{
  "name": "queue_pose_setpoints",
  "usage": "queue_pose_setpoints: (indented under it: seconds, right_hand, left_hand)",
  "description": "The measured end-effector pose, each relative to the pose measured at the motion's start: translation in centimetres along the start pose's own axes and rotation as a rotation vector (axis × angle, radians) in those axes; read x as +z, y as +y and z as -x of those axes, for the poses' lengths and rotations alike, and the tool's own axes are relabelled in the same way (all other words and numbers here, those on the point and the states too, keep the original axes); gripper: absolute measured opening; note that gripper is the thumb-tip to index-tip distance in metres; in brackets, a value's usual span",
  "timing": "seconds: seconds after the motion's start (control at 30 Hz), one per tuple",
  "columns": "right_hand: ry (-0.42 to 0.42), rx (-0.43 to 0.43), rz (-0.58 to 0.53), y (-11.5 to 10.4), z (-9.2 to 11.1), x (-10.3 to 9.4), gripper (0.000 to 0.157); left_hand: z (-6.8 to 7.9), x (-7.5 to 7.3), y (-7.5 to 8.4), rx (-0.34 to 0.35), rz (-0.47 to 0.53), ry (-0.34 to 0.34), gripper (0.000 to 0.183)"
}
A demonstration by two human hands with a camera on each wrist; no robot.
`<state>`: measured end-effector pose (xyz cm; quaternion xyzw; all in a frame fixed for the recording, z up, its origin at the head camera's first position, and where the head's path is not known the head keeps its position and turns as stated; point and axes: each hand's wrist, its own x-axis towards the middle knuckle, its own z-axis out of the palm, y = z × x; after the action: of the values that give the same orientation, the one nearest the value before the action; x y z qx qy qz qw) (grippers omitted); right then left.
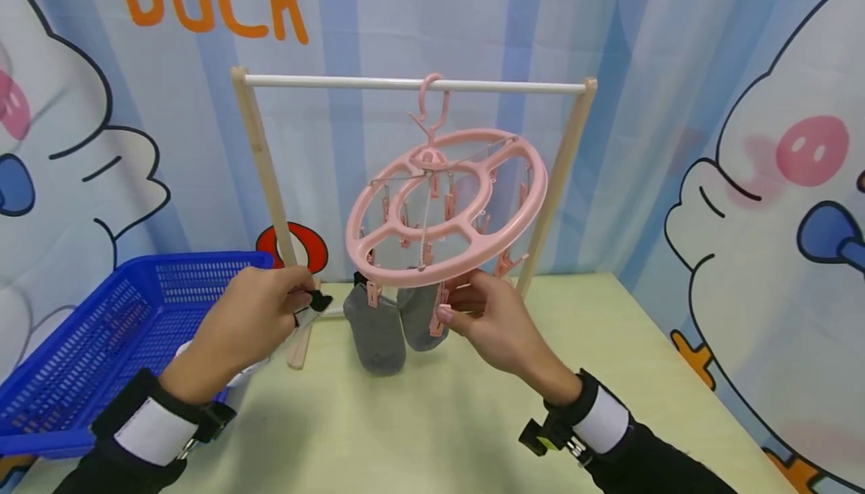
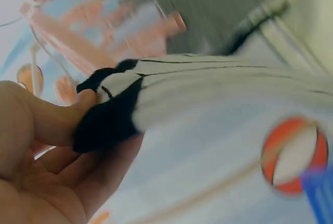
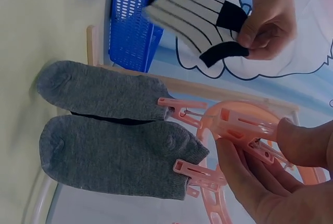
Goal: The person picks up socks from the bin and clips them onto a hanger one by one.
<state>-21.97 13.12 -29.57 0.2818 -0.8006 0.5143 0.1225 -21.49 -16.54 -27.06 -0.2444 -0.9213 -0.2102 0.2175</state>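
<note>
My left hand [image 1: 251, 317] pinches a white sock [image 3: 195, 18] with thin black stripes and black patches by its cuff. The sock dangles from thumb and fingers, left of the round pink clip hanger [image 1: 466, 260]. Under the hanger's near rim, my right hand [image 1: 498, 323] pinches a pink clothespin [image 3: 247, 125] between thumb and fingers. Beside that clothespin hang two grey socks, one [image 3: 104, 91] and another [image 3: 117, 153], each gripped near its cuff by a pink clip. The hanger tilts down toward me.
A white bar [image 1: 338, 82] on wooden posts carries the hanger's hook. To the left, a blue perforated basket [image 1: 203, 257] stands on the pale table [image 1: 541, 419], with something white by its near side. A printed curtain [image 1: 419, 13] hangs behind the rack.
</note>
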Motion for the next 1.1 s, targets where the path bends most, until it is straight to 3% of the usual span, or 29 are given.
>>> queue_pose_setpoints:
  seconds: [0.23,0.4,0.53,0.73,0.83,1.1]
  right_hand:
    - [0.06,-0.015,-0.011,0.3,0.0,-0.2,0.033]
    - [0.073,0.004,-0.049,0.3,0.1,-0.2,0.036]
    - [0.072,0.006,-0.089,0.4,0.0,-0.2,0.038]
    - [0.086,0.02,-0.098,0.5,-0.2,-0.3,0.019]
    - [0.091,0.031,-0.099,0.6,-0.2,-0.3,0.009]
    - [0.076,0.004,-0.094,0.6,-0.3,-0.5,0.009]
  left_hand:
    - [-0.6,3.7,2.7,0.132,0.166,0.002,0.019]
    - [-0.5,6.4,4.6,0.135,0.296,-0.048,0.02]
    - [-0.7,7.9,5.2,0.137,0.321,-0.009,0.021]
    - [-1.3,8.6,5.5,0.161,0.332,0.103,0.021]
    - [-1.5,8.7,5.6,0.165,0.337,0.121,0.022]
    - [-2.0,8.7,5.9,0.155,0.319,0.139,0.023]
